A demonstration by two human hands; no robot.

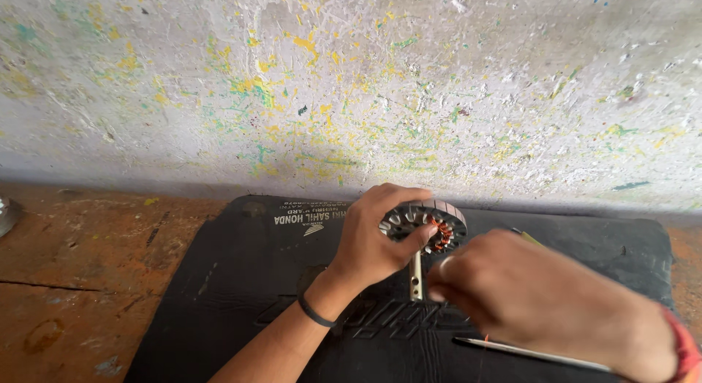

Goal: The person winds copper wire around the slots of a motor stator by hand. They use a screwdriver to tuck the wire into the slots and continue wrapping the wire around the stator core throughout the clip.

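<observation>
My left hand grips a round slotted metal stator by its rim, tilted up over a black rubber mat. Copper wire is wound in a few of its slots on the right side. A metal shaft sticks down from its middle. My right hand hovers just right of and below the stator, fingers pinched near the shaft and the copper winding; what it pinches is too small to tell, perhaps a thin wire.
A thin metal rod lies on the mat under my right wrist. The mat rests on a worn brown wooden bench. A paint-splattered wall rises close behind. A metal object shows at the left edge.
</observation>
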